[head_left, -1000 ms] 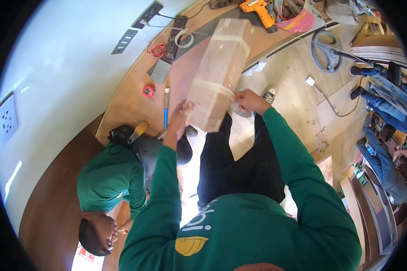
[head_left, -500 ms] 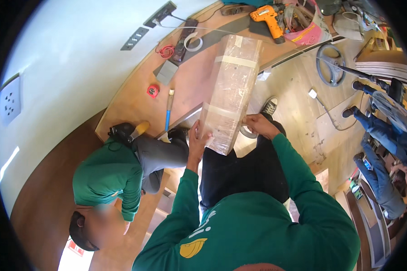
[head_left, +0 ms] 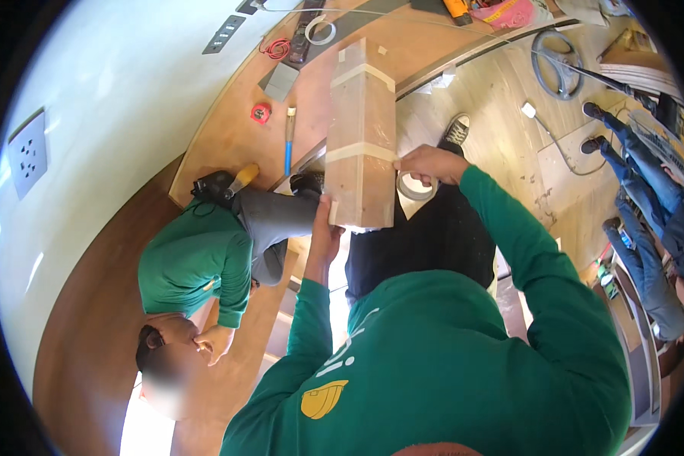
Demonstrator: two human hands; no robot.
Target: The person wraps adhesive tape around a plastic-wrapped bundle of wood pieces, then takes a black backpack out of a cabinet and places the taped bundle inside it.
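A long cardboard box [head_left: 363, 114], wrapped in clear film and banded with pale tape strips, stretches away from my lap over the wooden bench. My left hand [head_left: 324, 237] grips its near left corner, the thumb along the side and the other fingers partly hidden below. At the box's right edge, level with the nearer tape band, my right hand [head_left: 432, 165] is closed with fingertips pinched against the side. A roll of tape [head_left: 416, 187] hangs under those fingers, its ring facing up. Whether a tape strip runs from roll to box cannot be made out.
On the bench [head_left: 228, 156] lie a blue-handled tool [head_left: 289, 144], a red tape measure [head_left: 261, 113], a grey block [head_left: 280, 82], red cord [head_left: 275, 49] and a white tape roll [head_left: 321, 31]. A co-worker [head_left: 197, 262] crouches at left. A steering wheel [head_left: 557, 64] stands at right.
The box has swung left at its far end and now points straighter away. My right hand has shifted up beside the tape band, baring the tape roll. The co-worker's hand has risen toward their head.
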